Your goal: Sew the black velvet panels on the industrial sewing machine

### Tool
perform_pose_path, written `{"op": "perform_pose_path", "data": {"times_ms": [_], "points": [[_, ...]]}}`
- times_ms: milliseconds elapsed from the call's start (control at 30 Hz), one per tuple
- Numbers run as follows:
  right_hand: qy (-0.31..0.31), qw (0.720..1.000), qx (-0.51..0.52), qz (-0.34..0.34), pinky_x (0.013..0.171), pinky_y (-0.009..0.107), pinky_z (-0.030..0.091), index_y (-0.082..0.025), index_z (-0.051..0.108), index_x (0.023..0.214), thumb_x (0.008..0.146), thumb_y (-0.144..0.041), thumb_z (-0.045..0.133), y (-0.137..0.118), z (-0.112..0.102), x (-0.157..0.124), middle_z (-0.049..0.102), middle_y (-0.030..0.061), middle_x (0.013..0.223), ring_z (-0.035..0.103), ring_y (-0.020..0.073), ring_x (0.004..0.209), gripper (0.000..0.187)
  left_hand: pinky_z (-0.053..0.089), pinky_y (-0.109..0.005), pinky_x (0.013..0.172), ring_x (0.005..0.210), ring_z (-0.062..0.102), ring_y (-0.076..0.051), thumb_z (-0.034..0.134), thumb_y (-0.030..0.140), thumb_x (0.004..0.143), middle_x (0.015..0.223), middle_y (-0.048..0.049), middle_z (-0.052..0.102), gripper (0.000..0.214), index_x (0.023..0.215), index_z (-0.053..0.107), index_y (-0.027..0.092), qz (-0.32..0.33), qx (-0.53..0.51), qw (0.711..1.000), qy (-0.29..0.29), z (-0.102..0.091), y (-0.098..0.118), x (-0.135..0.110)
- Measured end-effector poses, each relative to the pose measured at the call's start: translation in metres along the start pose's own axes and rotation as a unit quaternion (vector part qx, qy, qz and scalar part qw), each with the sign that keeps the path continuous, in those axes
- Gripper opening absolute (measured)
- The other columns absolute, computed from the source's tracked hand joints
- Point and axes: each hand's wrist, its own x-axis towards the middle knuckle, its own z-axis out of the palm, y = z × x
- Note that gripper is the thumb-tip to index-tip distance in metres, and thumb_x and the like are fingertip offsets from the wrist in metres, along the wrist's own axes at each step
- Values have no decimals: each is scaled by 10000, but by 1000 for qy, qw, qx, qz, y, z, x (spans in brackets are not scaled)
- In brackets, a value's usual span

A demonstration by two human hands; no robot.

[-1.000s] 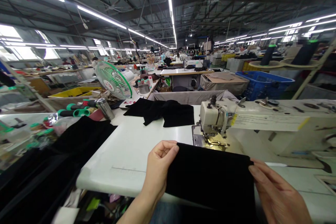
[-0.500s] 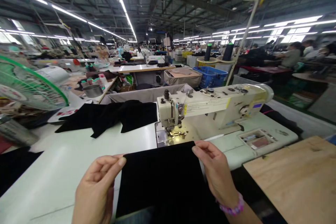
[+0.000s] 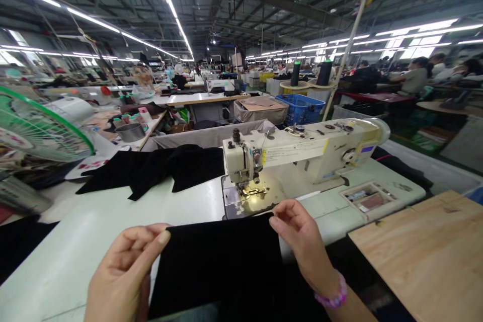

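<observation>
A black piece of fabric (image 3: 219, 261) is stretched between my two hands, its top edge nearly straight. My left hand (image 3: 126, 266) pinches the upper left corner between thumb and fingers. At the upper right corner, my right hand (image 3: 302, 239) has the same pinch, with a beaded bracelet on the wrist. The fabric hangs toward me over the table's front, its lower part running out of view. Just beyond it stands a white sewing machine (image 3: 298, 148); its lit needle area (image 3: 254, 193) is apart from the cloth.
More black fabric (image 3: 151, 168) lies on the pale tabletop (image 3: 181, 206) left of the machine. A green-rimmed fan (image 3: 41, 121) stands at far left, a wooden board (image 3: 426, 251) at right. Behind are a blue basket (image 3: 300, 108), thread cones (image 3: 324, 73) and people seated further off.
Both hands have shifted slightly left and toward me with the fabric. The gap between its top edge and the needle area has grown a little. The grip on both corners is unchanged.
</observation>
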Motion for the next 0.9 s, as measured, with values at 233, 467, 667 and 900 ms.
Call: {"op": "perform_pose_path", "data": {"times_ms": [233,467,667,900], "points": [[-192,967,-150,-80,749,234,489,-232,559,882,782,-116,589,14,5,-50,599,-10,826,591,147,787,156,460,-269,687,745,609,-175,693,306,711,789,0,679,146,707,591,202,218,292,902,-233,34,51,53],[-175,914,-239,-277,747,227,559,-223,618,988,874,-87,527,82,-1,-66,691,24,861,679,157,791,200,411,-241,614,625,534,-133,579,68,677,639,38,573,128,656,563,194,174,353,806,-442,109,-71,86],[-196,802,-364,-431,801,278,591,-148,581,1132,902,-30,423,81,-24,-54,725,93,896,703,185,816,302,405,-251,646,657,503,-136,590,107,702,668,32,537,128,661,506,194,191,336,829,-403,107,-116,81],[-160,781,-422,-433,779,325,574,-161,622,1022,900,-68,449,78,-19,-44,717,86,900,684,200,832,231,381,-231,586,602,506,-116,568,79,683,638,47,528,157,674,468,199,164,350,845,-370,124,-119,95]]}}
